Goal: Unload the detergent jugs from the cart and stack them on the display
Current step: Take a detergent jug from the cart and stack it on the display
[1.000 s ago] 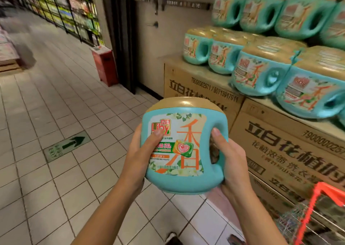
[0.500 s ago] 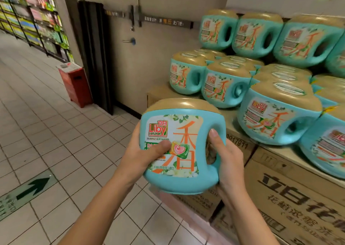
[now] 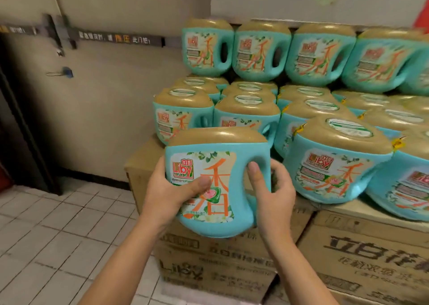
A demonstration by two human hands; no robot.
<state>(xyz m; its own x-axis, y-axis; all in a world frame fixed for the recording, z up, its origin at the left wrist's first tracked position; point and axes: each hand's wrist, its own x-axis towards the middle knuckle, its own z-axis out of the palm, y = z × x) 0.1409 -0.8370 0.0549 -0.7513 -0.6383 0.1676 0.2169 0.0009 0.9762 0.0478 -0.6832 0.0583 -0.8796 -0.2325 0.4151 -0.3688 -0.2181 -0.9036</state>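
Held jug: the held jug, teal with a tan cap and a "Liby" label facing the camera, is upright in the air between both hands. It is at the near left corner of the display, and its base shows in front of the carton face, lower than the carton top.
Left hand: the left hand grips the jug's left side, with the thumb laid across the label and the other fingers hidden behind the body.
Right hand: the right hand grips the handle on the jug's right side, with the thumb up along the front of the handle and the fingers curled round behind it.
Contact with the stack: I cannot tell whether the held jug touches the jugs behind it.
Lower tier: stacked jugs of the same kind stand upright in close rows on the cartons, labels to the near side. The nearest is just right of the held jug, and another jug stands just behind it on the left.
Upper tier: a far row of jugs sits above the far end of the lower tier, handles to the right.
Cartons: brown cartons printed with dark characters carry the display. A bare strip of carton top shows left of the held jug.
Floor: pale tiled floor at near left.
Door: a beige door on the far left, with a dark push bar across it.
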